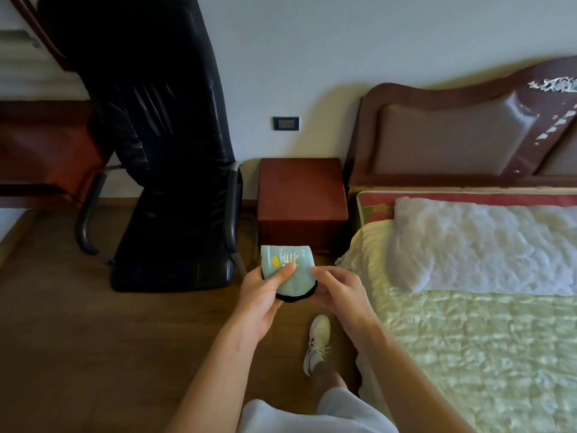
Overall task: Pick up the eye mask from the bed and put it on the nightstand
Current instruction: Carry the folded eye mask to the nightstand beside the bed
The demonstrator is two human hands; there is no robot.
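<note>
Hands: left hand [260,295] and right hand [338,292] fingers clasp eye mask [292,270] | nightstand [301,189] top bare

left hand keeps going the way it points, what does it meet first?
Probably the nightstand. The left hand holds the eye mask and points ahead toward its front; nothing shows between them. Depth is unclear from one view, so the black chair beside it could be close.

Between the left hand [260,295] and right hand [338,295], the eye mask [292,275] looks like soft matt cloth — pale blue, black-edged. Ahead of them, the nightstand [301,189] is smooth, slightly glossy reddish wood. Right of the hands, the bed [484,332] carries quilted satiny fabric — faintly shiny.
</note>
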